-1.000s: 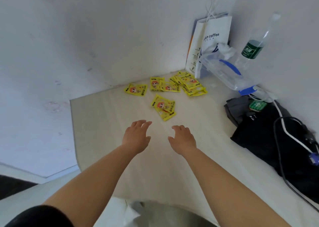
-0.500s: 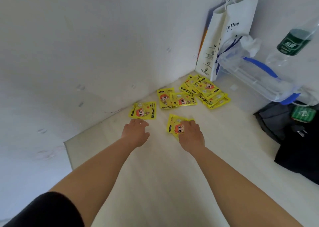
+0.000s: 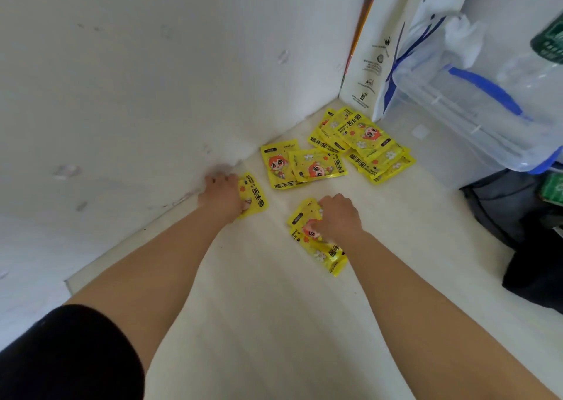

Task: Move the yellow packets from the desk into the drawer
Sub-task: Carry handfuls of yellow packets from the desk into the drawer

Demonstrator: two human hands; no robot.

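Several yellow packets with a cartoon face lie on the pale desk [image 3: 274, 323] near the wall corner. My left hand [image 3: 221, 197] lies on a single packet [image 3: 256, 197] close to the wall, fingers curled over its left edge. My right hand [image 3: 338, 217] is closed on a small stack of packets [image 3: 323, 250] in the middle of the desk. Two more packets [image 3: 301, 165] lie overlapping just beyond both hands. A fanned pile of packets [image 3: 365, 144] sits further back by the paper bag. No drawer is in view.
A white paper coffee bag [image 3: 387, 49] stands in the corner. A clear plastic box with a blue handle [image 3: 475, 107] and a bottle with a green label [image 3: 548, 40] are at the right. Dark clothing [image 3: 524, 232] covers the desk's right side. White wall runs along the left.
Both hands have reached forward across the desk. The left hand has landed on the packet by the wall, and the right hand has closed on the middle stack.
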